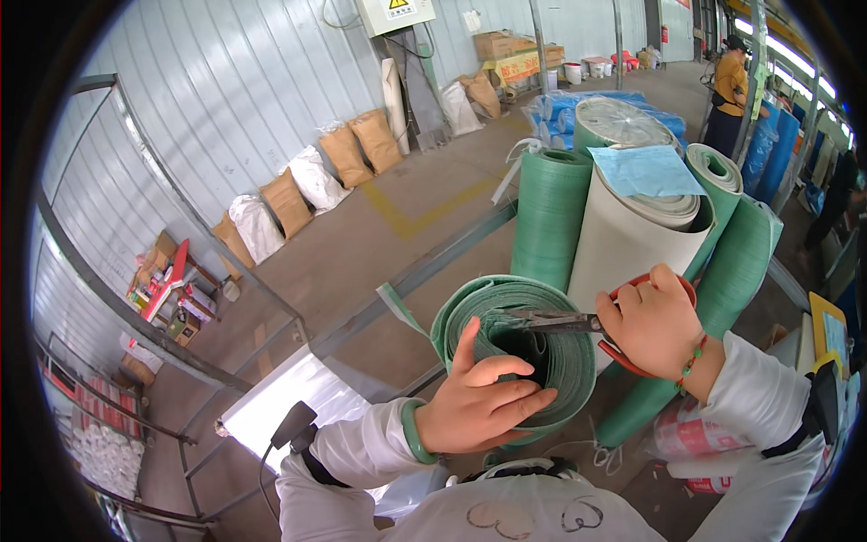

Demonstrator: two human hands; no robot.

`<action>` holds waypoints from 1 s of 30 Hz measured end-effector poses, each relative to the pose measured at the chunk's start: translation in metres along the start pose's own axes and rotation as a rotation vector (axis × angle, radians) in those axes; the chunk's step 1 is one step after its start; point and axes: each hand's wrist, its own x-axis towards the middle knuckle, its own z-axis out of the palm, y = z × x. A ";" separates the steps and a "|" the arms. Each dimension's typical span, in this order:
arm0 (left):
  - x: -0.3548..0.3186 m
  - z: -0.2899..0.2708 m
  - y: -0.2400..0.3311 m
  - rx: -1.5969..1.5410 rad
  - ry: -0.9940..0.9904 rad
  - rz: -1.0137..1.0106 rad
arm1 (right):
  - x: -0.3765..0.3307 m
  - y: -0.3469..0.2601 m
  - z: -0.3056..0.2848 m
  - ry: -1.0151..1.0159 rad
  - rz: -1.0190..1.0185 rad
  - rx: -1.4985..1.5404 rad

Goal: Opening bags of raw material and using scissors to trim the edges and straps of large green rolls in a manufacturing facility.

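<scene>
Here, left hand (483, 406): lower centre of the frame; thumb set apart and pointing up the frame, fingers loosely spread over the near edge of the green roll's end; a green bangle (415, 432) circles the wrist.
Right hand (657, 325): right of centre; fingers closed around the handles of the scissors; a beaded bracelet (694, 357) at the wrist.
Scissors (564, 322): red handles, dark metal blades pointing left across the upturned end of the green roll; how far the blades part cannot be told.
Green roll (569, 388): lower centre, between and beneath the hands, its wound layers facing up around a dark hollow.
White sheet (293, 397): lower left of centre, smooth and glossy.
Neighbouring rolls: beyond the hands, a slim green roll (549, 217) upright beside a beige roll (619, 239), the latter topped by a light-blue sheet (646, 170).
Metal rail (438, 260): runs obliquely through the centre.
Sacks (316, 181): brown and white, along the wall, upper left of centre.
Co-worker (730, 86): upper right, in a yellow top.
Wall (235, 77): pale, ribbed, across the upper left.
</scene>
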 end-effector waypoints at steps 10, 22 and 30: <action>0.003 0.009 -0.006 0.008 0.030 0.004 | -0.003 0.009 0.018 0.046 0.158 0.304; 0.002 0.008 -0.003 -0.057 0.068 0.109 | 0.021 0.005 0.018 -0.211 -0.043 0.381; -0.005 -0.029 -0.030 -0.125 -0.075 -0.005 | 0.035 -0.013 0.041 -0.147 0.646 1.280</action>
